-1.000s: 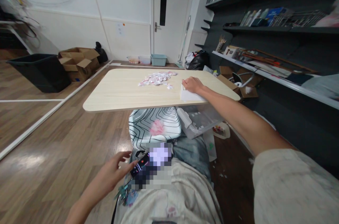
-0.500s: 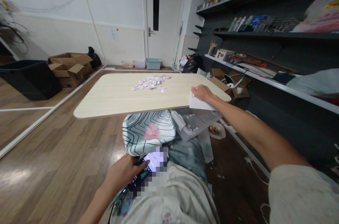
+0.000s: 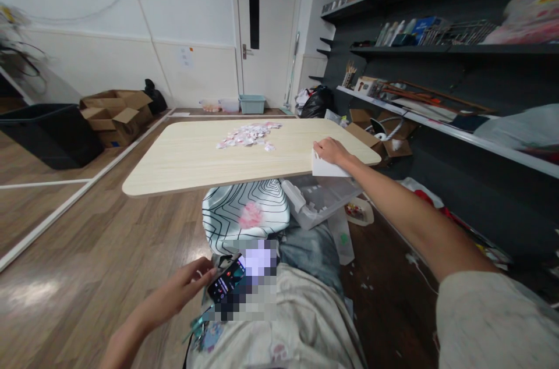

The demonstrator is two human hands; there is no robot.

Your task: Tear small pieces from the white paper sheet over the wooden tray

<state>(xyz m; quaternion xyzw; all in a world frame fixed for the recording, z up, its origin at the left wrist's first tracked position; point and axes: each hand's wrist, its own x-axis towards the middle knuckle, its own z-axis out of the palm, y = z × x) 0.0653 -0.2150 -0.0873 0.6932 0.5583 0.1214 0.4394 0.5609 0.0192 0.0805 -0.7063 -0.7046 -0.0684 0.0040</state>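
Note:
My right hand [image 3: 331, 151] reaches out to the near right edge of a light wooden table [image 3: 196, 159] and grips a white box [image 3: 325, 169] at that edge. My left hand [image 3: 183, 290] is low by my lap, fingers curled on the side of a phone [image 3: 226, 285] with a lit screen. A heap of small pink and white paper pieces [image 3: 248, 134] lies at the far middle of the table.
A patterned cushion [image 3: 244, 212] and a clear plastic bin [image 3: 321, 197] sit under the table. Dark shelves [image 3: 437, 49] full of goods line the right wall. Cardboard boxes [image 3: 116, 113] and a black bin [image 3: 52, 133] stand at the left; a door [image 3: 262, 31] is behind.
My right hand slid the white box from on the table to its near right edge. My left hand shifted on the phone. The view turned slightly left.

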